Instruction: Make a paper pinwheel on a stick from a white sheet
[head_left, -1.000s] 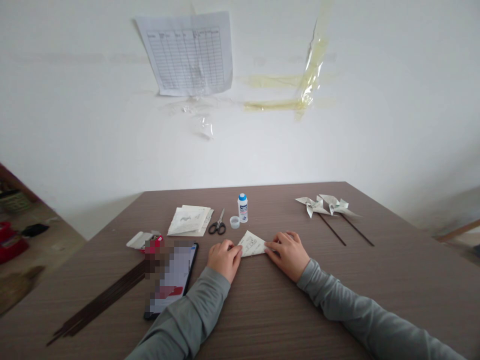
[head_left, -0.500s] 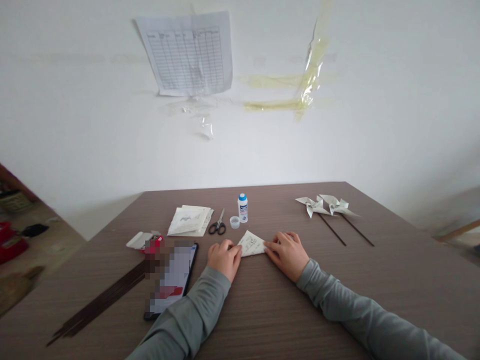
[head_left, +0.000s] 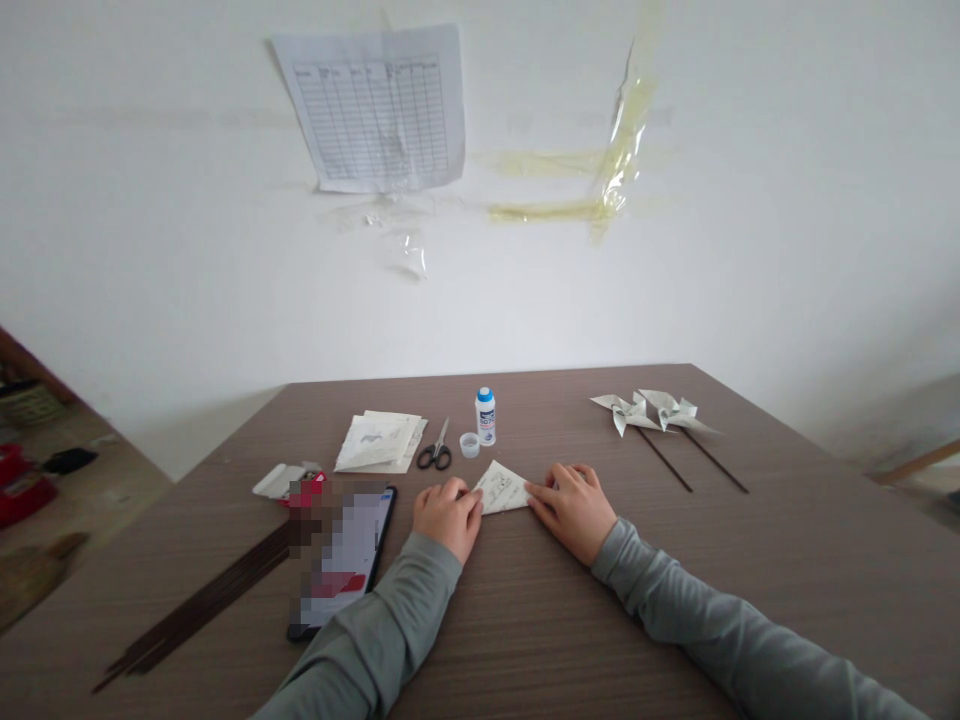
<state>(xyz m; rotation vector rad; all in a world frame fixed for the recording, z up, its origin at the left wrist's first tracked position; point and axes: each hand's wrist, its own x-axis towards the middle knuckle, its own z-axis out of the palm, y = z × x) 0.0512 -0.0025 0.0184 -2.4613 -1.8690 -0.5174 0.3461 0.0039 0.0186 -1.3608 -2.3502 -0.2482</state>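
Note:
A sheet of printed paper folded into a triangle (head_left: 502,489) lies on the table between my hands, its peak pointing away from me. My left hand (head_left: 450,517) is closed on the triangle's left corner, with thumb and fingers pressed together there. At the right corner, my right hand (head_left: 574,508) pinches the paper in the same way. Just beyond the paper stand a white glue bottle (head_left: 486,420) with a blue top and a small clear cap (head_left: 469,445). Black-handled scissors (head_left: 435,455) lie to the left of the cap.
Stacked paper squares (head_left: 377,441) lie left of the scissors. Nearer on the left are a small red-and-white box (head_left: 291,486), a phone (head_left: 352,550) and a bundle of thin dark sticks (head_left: 202,595). Two paper pinwheels (head_left: 630,412) on sticks rest at the back right.
Both hands and the folded paper have shifted very slightly to the left. The grip on both corners is the same, and nothing else has moved.

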